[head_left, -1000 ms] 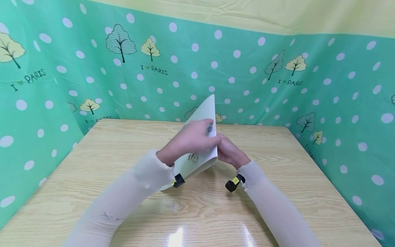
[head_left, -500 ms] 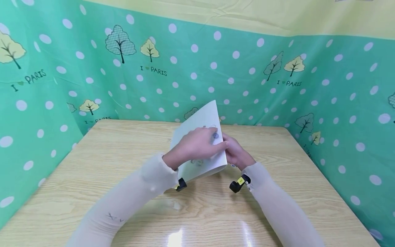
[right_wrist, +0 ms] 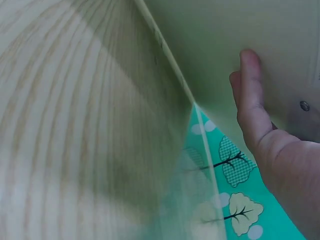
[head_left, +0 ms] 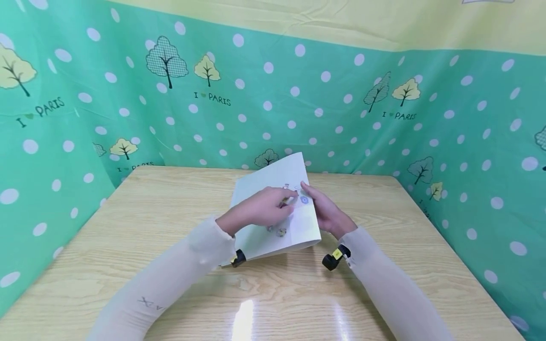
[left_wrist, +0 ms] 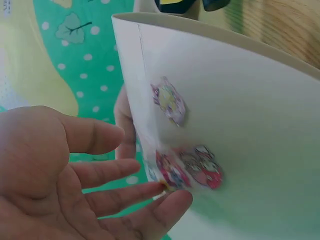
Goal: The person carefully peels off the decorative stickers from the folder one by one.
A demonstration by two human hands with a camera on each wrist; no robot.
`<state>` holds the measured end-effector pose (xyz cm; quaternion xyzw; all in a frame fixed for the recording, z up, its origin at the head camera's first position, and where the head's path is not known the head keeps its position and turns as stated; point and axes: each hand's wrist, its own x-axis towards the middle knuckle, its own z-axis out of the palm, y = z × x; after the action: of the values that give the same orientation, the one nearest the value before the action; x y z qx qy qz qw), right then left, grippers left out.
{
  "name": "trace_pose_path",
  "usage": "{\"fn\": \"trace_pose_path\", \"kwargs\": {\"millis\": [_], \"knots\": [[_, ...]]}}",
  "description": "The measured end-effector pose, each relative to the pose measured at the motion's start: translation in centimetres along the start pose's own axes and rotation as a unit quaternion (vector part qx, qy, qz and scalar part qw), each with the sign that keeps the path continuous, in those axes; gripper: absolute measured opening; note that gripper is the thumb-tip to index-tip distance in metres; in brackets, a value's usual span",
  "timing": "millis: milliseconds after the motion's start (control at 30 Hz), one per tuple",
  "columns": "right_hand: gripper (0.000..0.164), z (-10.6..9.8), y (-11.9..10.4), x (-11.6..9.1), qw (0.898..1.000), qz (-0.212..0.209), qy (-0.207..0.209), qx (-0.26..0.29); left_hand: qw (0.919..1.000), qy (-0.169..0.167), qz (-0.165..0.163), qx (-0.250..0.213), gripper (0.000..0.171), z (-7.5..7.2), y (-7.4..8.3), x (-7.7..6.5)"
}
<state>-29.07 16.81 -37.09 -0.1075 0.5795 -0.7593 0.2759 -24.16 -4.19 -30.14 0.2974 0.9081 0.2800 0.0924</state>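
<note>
A white folder [head_left: 256,189] stands tilted on the table, its raised cover dotted with several small cartoon stickers [left_wrist: 202,167]. My left hand [head_left: 269,206] is over the front of that cover, fingers spread and nearly straight. One fingertip lies at a pink sticker [left_wrist: 171,170] near the folder's edge in the left wrist view. At the right edge, my right hand [head_left: 326,208] holds the cover, with the thumb showing on the front and fingers [right_wrist: 250,85] extended behind it. A small metal rivet [right_wrist: 304,106] shows on the rear surface.
The wooden table [head_left: 384,265] extends around the folder on all sides. Behind it hangs a green dotted curtain [head_left: 239,118] printed with trees. A black wrist camera [head_left: 330,261] sits under the right sleeve.
The folder's cover has tipped lower and turned more toward the head camera. My left hand has moved off the right edge toward the left, while the right hand has shifted slightly right.
</note>
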Motion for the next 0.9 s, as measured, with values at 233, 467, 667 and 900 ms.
{"fn": "trace_pose_path", "kwargs": {"millis": [233, 467, 667, 900], "knots": [[0.05, -0.3, 0.5, 0.0, 0.998, 0.032, 0.054, -0.012, 0.9997, 0.011, -0.021, 0.002, 0.047, 0.6, -2.5, 0.1], [0.047, -0.2, 0.8, 0.6, 0.991, 0.071, 0.109, -0.022, 0.997, -0.002, -0.047, 0.061, 0.051, 0.1, -5.6, -0.4], [0.044, -0.1, 1.0, 0.9, 0.988, 0.083, 0.115, -0.058, 0.9915, -0.029, -0.078, 0.101, 0.058, -0.7, -9.5, -0.8], [0.042, -0.3, 1.4, 1.4, 0.983, 0.084, 0.114, -0.12, 0.9883, -0.02, -0.142, 0.052, 0.064, -2.1, -13.6, -1.2]]}}
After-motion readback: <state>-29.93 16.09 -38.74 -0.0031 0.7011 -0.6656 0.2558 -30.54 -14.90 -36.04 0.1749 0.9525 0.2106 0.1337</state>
